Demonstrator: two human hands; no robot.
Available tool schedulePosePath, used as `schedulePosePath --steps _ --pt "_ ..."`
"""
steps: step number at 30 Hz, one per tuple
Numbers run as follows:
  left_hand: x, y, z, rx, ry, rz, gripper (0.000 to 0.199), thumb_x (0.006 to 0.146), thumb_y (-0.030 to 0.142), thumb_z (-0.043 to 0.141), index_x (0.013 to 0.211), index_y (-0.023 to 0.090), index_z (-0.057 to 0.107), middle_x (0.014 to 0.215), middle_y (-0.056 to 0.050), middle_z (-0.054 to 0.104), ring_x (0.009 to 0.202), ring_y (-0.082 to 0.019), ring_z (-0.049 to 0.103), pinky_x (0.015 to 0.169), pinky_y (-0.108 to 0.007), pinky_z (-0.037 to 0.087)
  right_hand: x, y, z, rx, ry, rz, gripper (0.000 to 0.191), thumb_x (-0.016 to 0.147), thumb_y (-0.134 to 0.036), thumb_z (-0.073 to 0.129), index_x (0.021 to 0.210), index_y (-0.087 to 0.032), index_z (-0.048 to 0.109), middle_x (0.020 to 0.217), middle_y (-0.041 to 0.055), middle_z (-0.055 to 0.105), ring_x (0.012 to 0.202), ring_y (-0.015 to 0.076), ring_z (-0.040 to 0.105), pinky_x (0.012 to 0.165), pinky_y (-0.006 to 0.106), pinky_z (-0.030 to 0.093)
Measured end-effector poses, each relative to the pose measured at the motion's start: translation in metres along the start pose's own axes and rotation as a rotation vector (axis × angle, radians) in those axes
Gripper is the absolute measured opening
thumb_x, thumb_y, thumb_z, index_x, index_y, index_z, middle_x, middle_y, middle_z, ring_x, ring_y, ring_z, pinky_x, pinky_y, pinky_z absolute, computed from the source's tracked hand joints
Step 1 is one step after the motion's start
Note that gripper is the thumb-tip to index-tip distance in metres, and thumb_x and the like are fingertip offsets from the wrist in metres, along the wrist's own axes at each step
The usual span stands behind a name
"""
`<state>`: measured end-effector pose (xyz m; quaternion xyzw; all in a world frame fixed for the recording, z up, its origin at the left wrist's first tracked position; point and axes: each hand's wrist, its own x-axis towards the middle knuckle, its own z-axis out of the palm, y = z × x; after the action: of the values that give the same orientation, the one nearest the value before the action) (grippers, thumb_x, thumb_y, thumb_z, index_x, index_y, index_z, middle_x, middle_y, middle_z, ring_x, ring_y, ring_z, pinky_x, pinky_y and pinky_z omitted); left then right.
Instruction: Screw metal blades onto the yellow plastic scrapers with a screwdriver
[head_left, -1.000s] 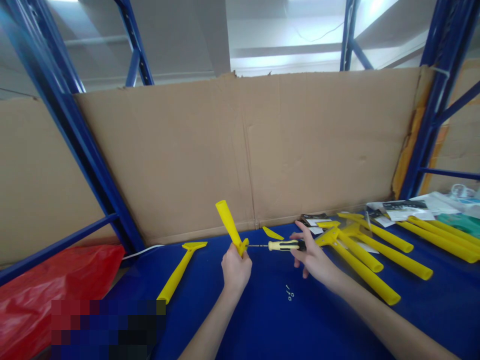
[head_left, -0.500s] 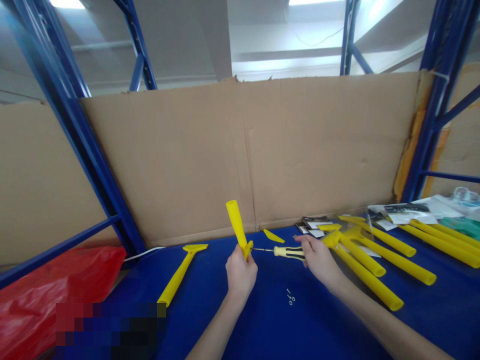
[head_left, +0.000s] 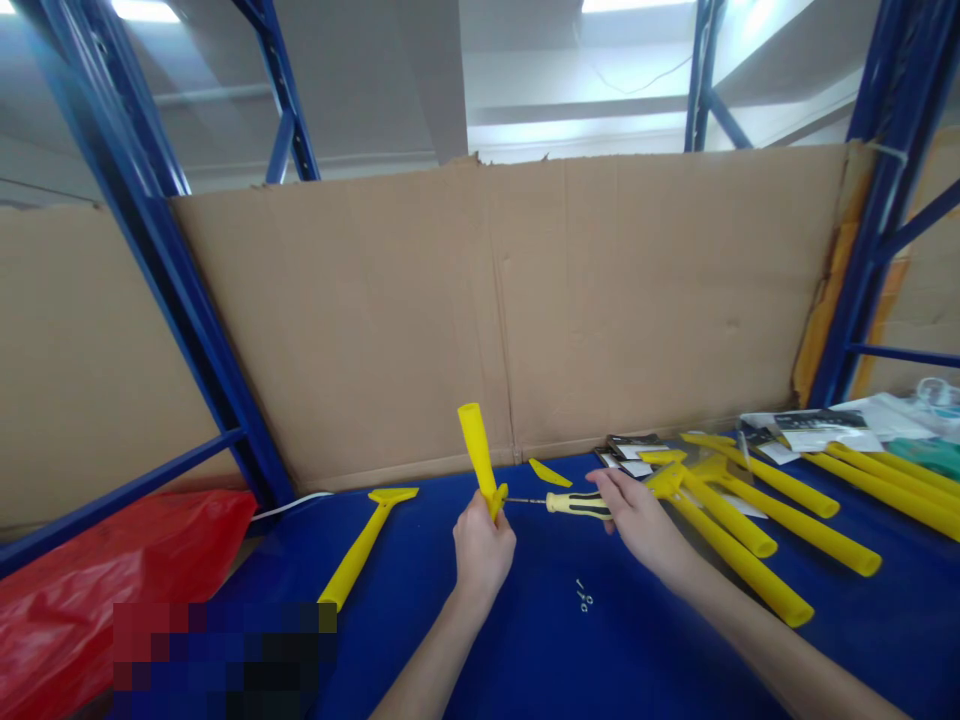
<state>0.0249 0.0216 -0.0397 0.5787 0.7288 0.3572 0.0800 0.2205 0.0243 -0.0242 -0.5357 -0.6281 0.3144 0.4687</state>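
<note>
My left hand [head_left: 484,548] is closed round the head end of a yellow scraper [head_left: 476,445], whose hollow handle points up. In my right hand [head_left: 630,510] is the pale yellow and black grip of a screwdriver [head_left: 576,504]. Its thin shaft reaches left, and the tip meets the scraper's head beside my left fingers. A flat yellow piece [head_left: 550,472] lies behind the screwdriver. Small metal screws and nuts [head_left: 583,598] rest on the blue surface in front of it.
Another yellow scraper [head_left: 360,550] lies on the blue table [head_left: 525,660] at left, near a red plastic bag [head_left: 112,590]. Several yellow scrapers [head_left: 750,560] and printed packets [head_left: 825,430] are at right. Cardboard [head_left: 390,330] stands behind, between blue posts [head_left: 862,270].
The view has shifted slightly, so most things appear a little farther right. Both hands keep their holds, and the screwdriver stays at the scraper's head.
</note>
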Motion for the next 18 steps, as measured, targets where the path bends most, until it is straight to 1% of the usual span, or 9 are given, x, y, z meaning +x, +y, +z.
schedulePosePath --steps 2,4,6,8,11,12,14,16,18 --pt "0.001 0.0 -0.002 0.001 0.006 -0.012 0.017 0.081 0.009 0.052 0.095 0.014 0.059 0.095 -0.013 0.071 0.091 -0.025 0.067 0.072 -0.027 0.044 -0.004 -0.001 0.001 0.039 -0.047 0.092 0.046 0.085 -0.044 0.039 0.118 -0.016 0.055 0.063 0.0002 0.055 0.051 0.0163 0.052 0.043 0.026 0.041" --pt "0.003 -0.001 -0.004 0.001 -0.001 -0.039 0.017 0.081 0.01 0.052 0.096 0.013 0.059 0.094 -0.013 0.071 0.09 -0.026 0.067 0.071 -0.027 0.044 -0.007 -0.003 0.001 0.128 -0.101 0.13 0.067 0.079 -0.046 0.05 0.138 -0.022 0.032 0.095 0.0062 0.061 0.053 0.0144 0.054 0.037 0.025 0.039" --pt "0.003 -0.001 -0.004 0.004 -0.007 -0.046 0.017 0.081 0.01 0.051 0.096 0.013 0.059 0.094 -0.013 0.071 0.09 -0.025 0.067 0.071 -0.027 0.044 -0.007 -0.004 -0.002 0.189 -0.138 0.095 0.08 0.071 -0.039 0.059 0.142 -0.028 0.023 0.115 0.0081 0.055 0.053 0.0122 0.053 0.035 0.024 0.038" --pt "0.001 -0.001 -0.003 0.003 -0.012 -0.026 0.017 0.081 0.009 0.051 0.096 0.013 0.059 0.096 -0.013 0.071 0.091 -0.025 0.067 0.071 -0.027 0.044 -0.004 -0.004 -0.005 0.178 -0.102 0.005 0.067 0.069 -0.031 0.059 0.133 -0.024 0.039 0.11 0.0066 0.059 0.058 0.0128 0.055 0.043 0.025 0.043" --pt "-0.003 0.001 0.0 -0.017 -0.011 0.027 0.02 0.08 0.007 0.051 0.097 0.014 0.059 0.095 -0.012 0.071 0.09 -0.024 0.067 0.071 -0.027 0.044 0.003 -0.002 -0.007 0.076 0.034 -0.065 0.038 0.072 -0.03 0.054 0.108 -0.017 0.062 0.084 0.0047 0.065 0.072 0.0185 0.061 0.064 0.029 0.049" --pt "-0.003 0.002 0.001 -0.024 -0.002 0.042 0.02 0.08 0.007 0.051 0.096 0.014 0.06 0.094 -0.012 0.071 0.089 -0.024 0.067 0.071 -0.026 0.044 0.004 -0.002 -0.006 0.045 0.044 -0.051 0.035 0.076 -0.032 0.051 0.103 -0.015 0.065 0.073 0.004 0.065 0.073 0.0204 0.062 0.067 0.031 0.049" --pt "-0.002 0.002 0.0 -0.032 0.033 0.051 0.018 0.081 0.008 0.051 0.096 0.015 0.059 0.091 -0.011 0.071 0.086 -0.023 0.067 0.07 -0.026 0.044 0.002 0.0 -0.004 0.012 -0.008 0.028 0.041 0.083 -0.038 0.041 0.102 -0.012 0.067 0.056 0.0023 0.059 0.064 0.0214 0.061 0.059 0.03 0.048" --pt "0.0 0.001 -0.002 -0.027 0.059 0.02 0.016 0.081 0.01 0.052 0.095 0.014 0.059 0.089 -0.011 0.071 0.085 -0.024 0.067 0.069 -0.026 0.043 -0.002 0.0 0.0 0.046 -0.077 0.135 0.051 0.084 -0.044 0.039 0.119 -0.013 0.058 0.065 0.0038 0.062 0.052 0.0178 0.057 0.045 0.027 0.044" --pt "0.003 -0.001 -0.004 -0.013 0.06 -0.012 0.015 0.081 0.01 0.052 0.093 0.014 0.059 0.088 -0.012 0.071 0.085 -0.025 0.067 0.067 -0.027 0.043 -0.006 -0.002 0.003 0.135 -0.109 0.182 0.065 0.077 -0.044 0.049 0.137 -0.022 0.038 0.101 0.0083 0.062 0.05 0.013 0.053 0.036 0.024 0.039"
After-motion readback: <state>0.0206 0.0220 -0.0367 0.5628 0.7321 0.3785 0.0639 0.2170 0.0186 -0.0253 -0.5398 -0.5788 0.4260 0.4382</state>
